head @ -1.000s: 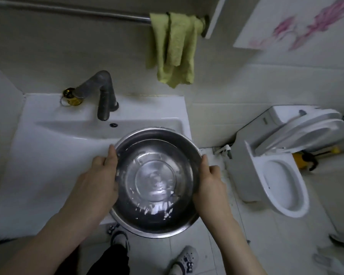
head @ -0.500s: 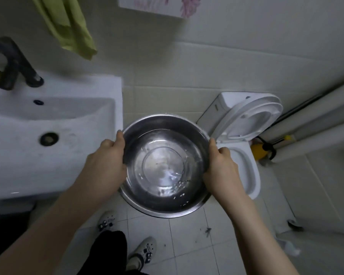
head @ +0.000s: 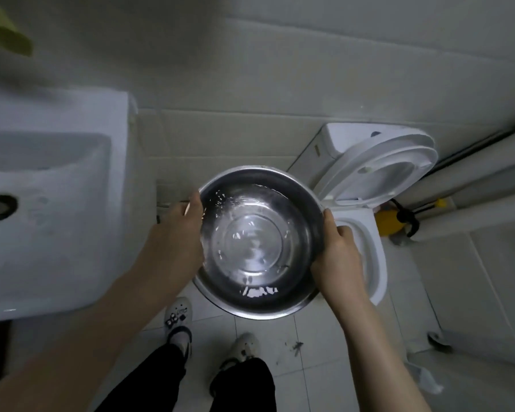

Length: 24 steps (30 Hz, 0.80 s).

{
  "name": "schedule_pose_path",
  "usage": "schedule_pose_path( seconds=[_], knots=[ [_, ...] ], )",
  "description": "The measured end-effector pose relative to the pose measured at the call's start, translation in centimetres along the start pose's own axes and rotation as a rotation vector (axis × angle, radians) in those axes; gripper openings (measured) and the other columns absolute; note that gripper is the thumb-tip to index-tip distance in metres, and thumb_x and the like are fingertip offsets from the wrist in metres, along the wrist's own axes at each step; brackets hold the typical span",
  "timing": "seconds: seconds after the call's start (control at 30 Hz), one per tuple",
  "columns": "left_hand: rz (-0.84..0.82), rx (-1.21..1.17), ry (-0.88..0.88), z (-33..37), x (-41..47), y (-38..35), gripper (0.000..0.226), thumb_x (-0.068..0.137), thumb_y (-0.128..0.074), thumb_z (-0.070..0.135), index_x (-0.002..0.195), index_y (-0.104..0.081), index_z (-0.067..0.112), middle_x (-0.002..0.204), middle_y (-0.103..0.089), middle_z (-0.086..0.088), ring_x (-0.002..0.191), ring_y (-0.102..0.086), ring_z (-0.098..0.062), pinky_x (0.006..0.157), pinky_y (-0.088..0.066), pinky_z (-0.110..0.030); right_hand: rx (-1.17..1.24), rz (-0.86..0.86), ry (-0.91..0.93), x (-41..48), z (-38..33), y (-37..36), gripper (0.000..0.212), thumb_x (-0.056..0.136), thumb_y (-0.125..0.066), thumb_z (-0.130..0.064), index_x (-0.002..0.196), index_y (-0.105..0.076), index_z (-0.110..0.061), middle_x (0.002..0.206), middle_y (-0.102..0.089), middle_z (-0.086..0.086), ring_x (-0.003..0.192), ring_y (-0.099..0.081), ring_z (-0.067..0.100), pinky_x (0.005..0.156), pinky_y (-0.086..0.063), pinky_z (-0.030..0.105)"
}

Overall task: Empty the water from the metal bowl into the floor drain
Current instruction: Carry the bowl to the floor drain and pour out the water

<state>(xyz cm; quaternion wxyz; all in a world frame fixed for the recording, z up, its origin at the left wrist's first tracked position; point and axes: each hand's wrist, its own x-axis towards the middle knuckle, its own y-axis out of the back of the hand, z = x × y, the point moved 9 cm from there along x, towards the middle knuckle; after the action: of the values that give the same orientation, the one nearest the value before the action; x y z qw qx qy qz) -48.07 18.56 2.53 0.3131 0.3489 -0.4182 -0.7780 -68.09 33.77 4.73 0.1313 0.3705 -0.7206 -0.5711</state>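
Observation:
A round metal bowl (head: pixel 257 242) with clear water in it is held level above the tiled floor, between the sink and the toilet. My left hand (head: pixel 176 239) grips its left rim with the thumb over the edge. My right hand (head: pixel 338 257) grips the right rim the same way. The water ripples and glints inside the bowl. No floor drain shows in this view.
A white sink (head: pixel 42 203) with a dark drain hole stands at the left. A white toilet (head: pixel 375 209) with its lid up is at the right, a yellow object (head: pixel 390 223) beside it. My two shoes (head: pixel 179 316) stand on the white floor tiles (head: pixel 324 352). A green towel (head: pixel 3 31) hangs top left.
The bowl has been carried rightward away from the sink toward the toilet, both hands still on its rim. The view has turned right, so the faucet has left the frame.

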Motion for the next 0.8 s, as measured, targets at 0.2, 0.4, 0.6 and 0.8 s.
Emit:
schedule_pose_path(
  seconds=[0.2,0.4,0.6,0.8],
  knots=[
    [0.035,-0.03,0.102,-0.8,5.9,-5.7,0.082,0.087,-0.056,0.017,0.152,-0.007,0.019,0.126,-0.047,-0.023,0.099,-0.057,-0.041,0.072,-0.036,-0.035,-0.001,-0.08,0.074,8.2,2.3,-5.1,0.075,0.087,-0.051,-0.01,0.152,-0.017,-0.028,0.129,-0.046,0.019,0.098,-0.06,0.042,0.089,-0.051,0.048],
    [0.089,-0.07,0.177,-2.2,10.1,-13.0,0.078,0.091,-0.05,0.02,0.153,-0.004,0.023,0.124,-0.048,-0.022,0.094,-0.058,-0.037,0.072,-0.042,-0.034,-0.078,-0.119,0.214,15.9,4.9,-11.2,0.079,0.078,-0.052,-0.002,0.15,-0.025,-0.021,0.127,-0.051,0.022,0.105,-0.056,0.043,0.086,-0.046,0.041],
    [0.067,-0.134,0.206,-5.6,15.2,-24.3,0.08,0.09,-0.049,0.012,0.154,-0.003,0.017,0.142,-0.04,-0.021,0.11,-0.051,-0.036,0.078,-0.04,-0.033,-0.169,-0.121,0.29,21.8,9.1,-21.6,0.084,0.077,-0.053,0.0,0.152,-0.021,-0.017,0.122,-0.051,0.026,0.099,-0.056,0.044,0.077,-0.043,0.036],
    [0.063,-0.14,0.254,-11.5,20.5,-36.4,0.086,0.088,-0.052,0.014,0.154,0.002,0.025,0.125,-0.049,-0.021,0.081,-0.051,-0.03,0.067,-0.036,-0.032,-0.17,-0.175,0.278,26.8,13.7,-35.3,0.084,0.08,-0.052,-0.007,0.154,-0.015,-0.023,0.114,-0.053,0.022,0.096,-0.058,0.044,0.079,-0.045,0.037]
  ],
)
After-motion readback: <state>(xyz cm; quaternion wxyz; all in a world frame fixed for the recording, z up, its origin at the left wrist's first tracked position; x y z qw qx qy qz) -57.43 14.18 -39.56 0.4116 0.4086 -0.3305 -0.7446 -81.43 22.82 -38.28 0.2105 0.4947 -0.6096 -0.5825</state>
